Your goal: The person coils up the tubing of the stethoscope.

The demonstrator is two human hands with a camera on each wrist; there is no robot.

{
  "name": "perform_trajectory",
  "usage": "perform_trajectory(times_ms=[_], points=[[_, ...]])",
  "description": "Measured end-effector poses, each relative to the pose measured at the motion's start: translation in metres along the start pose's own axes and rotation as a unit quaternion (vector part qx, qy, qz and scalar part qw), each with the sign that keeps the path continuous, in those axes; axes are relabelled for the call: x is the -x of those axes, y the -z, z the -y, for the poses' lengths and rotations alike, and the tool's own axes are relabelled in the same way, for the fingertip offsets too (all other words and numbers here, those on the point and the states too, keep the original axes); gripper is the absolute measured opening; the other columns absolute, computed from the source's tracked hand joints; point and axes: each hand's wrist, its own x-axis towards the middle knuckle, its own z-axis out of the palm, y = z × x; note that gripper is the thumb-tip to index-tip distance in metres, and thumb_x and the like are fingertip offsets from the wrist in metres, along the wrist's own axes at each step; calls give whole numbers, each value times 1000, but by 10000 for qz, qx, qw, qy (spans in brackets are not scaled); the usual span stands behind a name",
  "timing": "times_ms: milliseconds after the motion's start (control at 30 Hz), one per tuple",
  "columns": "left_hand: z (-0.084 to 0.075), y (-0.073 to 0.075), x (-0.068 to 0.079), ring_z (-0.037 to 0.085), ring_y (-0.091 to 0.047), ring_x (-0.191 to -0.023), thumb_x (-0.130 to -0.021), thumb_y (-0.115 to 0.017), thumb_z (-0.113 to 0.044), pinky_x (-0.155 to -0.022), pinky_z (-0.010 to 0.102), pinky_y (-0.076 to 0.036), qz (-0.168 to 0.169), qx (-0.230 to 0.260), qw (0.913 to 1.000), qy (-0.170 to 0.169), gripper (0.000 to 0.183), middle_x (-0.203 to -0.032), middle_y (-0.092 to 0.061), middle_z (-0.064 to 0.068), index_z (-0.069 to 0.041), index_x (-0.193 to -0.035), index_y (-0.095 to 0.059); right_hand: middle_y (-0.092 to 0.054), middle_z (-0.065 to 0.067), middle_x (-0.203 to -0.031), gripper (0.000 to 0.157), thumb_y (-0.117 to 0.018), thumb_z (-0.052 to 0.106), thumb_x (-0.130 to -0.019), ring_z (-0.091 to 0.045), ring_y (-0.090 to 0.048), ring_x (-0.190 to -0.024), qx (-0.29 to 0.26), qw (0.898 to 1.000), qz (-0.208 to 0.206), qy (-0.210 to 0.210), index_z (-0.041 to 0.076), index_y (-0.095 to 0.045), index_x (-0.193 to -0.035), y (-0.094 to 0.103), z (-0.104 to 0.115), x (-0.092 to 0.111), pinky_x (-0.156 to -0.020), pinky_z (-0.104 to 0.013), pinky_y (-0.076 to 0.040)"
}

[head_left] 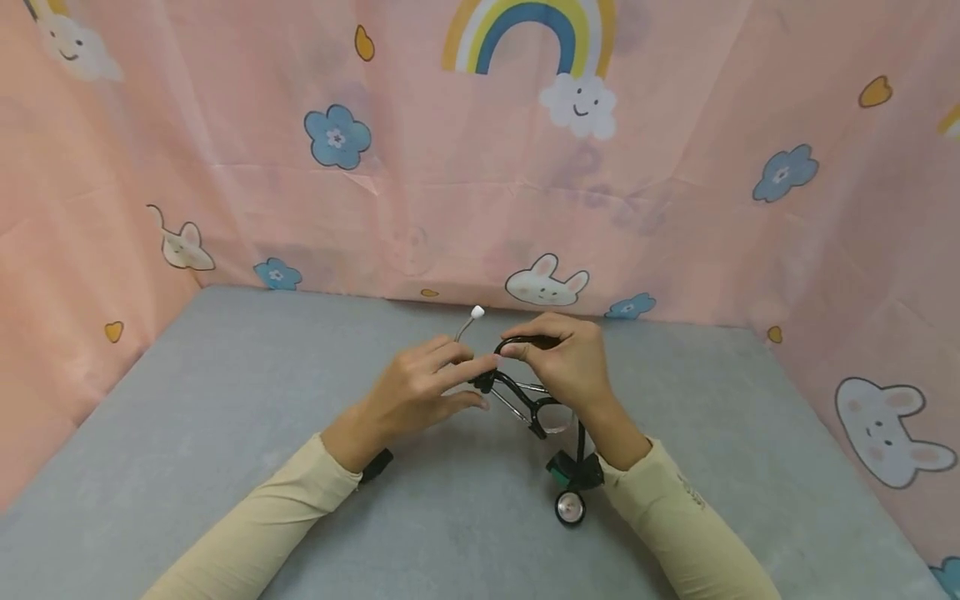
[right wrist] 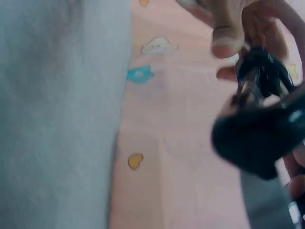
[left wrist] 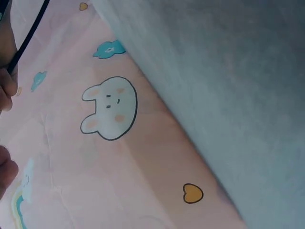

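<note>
A stethoscope with black tubing (head_left: 517, 388) is held up above the grey table, looped and bundled together. My right hand (head_left: 573, 362) pinches a bend of its tubing between thumb and fingers. From the left, my left hand (head_left: 423, 383) holds the bundled part, its index finger and thumb on either side of the black bundle. A metal ear tube with a white ear tip (head_left: 477, 312) sticks up behind the left fingers. Below the right wrist hangs the round chest piece (head_left: 570, 507). In the right wrist view a dark, blurred part (right wrist: 257, 138) lies close to the camera.
The grey table (head_left: 225, 400) spreads around both hands. Behind and beside it hangs a pink curtain (head_left: 450, 192) printed with rabbits, flowers and rainbows. Black straps (head_left: 377, 467) show at the wrists, beside light sleeves (head_left: 262, 508).
</note>
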Motion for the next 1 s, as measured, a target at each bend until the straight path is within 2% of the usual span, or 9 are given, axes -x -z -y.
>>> perform_trajectory(times_ms=[100, 200, 400, 500, 600, 767, 933, 1000], points=[[1, 1, -1, 12, -52, -70, -69, -90, -23, -59, 20, -46, 60, -210, 9997, -105, 50, -84, -63, 2, -12, -115, -75, -75, -5, -82, 13, -85, 13, -76, -6, -62, -65, 33, 9997, 55, -217, 10, -81, -88, -1, 2, -1, -58, -22, -51], [2, 2, -2, 13, -52, -68, -68, -90, -19, -58, 19, -46, 5, -322, 9994, -151, 47, -82, -63, 2, -12, -113, -77, -75, -6, -84, 15, -85, 14, -76, -7, -63, -66, -75, 9991, 184, -380, 9, -81, -90, 1, -2, -3, -59, -22, -51], [6, 3, -2, 14, -50, -66, -65, -92, -19, -55, 20, -45, -74, -403, 9991, -143, 47, -80, -64, 2, -12, -109, -78, -75, -4, -91, 16, -82, 17, -81, -10, -54, -61, 50, 9958, 788, -472, 12, -80, -97, 8, -8, -9, -55, -21, -44], [7, 3, -1, 14, -50, -66, -64, -92, -18, -55, 20, -45, -103, -374, 9992, -126, 47, -80, -64, 2, -11, -109, -78, -76, -2, -98, 17, -78, 18, -85, -9, -57, -67, 239, 9911, 1160, -616, 14, -79, -102, 12, -11, -11, -58, -22, -47], [8, 4, 0, 15, -52, -67, -65, -91, -18, -55, 21, -47, -95, -358, 9993, -47, 47, -80, -63, 3, -11, -110, -78, -75, -1, -104, 19, -75, 21, -88, -10, -63, -79, 395, 9857, 1433, -798, 15, -78, -106, 16, -14, -12, -65, -23, -52], [10, 8, 1, 16, -57, -70, -69, -91, -18, -59, 24, -50, -170, -343, 9985, 403, 48, -80, -63, 4, -13, -114, -76, -73, -4, -109, 26, -72, 19, -91, -19, -67, -92, 494, 9798, 1612, -1077, 13, -71, -116, 19, -17, -14, -75, -30, -55], [9, 12, -1, 18, -59, -72, -70, -90, -19, -61, 25, -49, -394, -169, 9950, 900, 46, -82, -66, 5, -12, -114, -76, -70, -12, -112, 37, -62, 3, -96, -27, -68, -100, 516, 9749, 1805, -1194, 8, -49, -131, 16, -18, -12, -79, -38, -54], [9, 12, -1, 18, -59, -73, -69, -91, -19, -60, 26, -48, -517, -107, 9931, 1048, 47, -82, -68, 6, -11, -113, -76, -68, -15, -113, 39, -56, -3, -96, -29, -68, -97, 450, 9730, 1883, -1258, 5, -43, -132, 13, -19, -10, -78, -40, -54]])
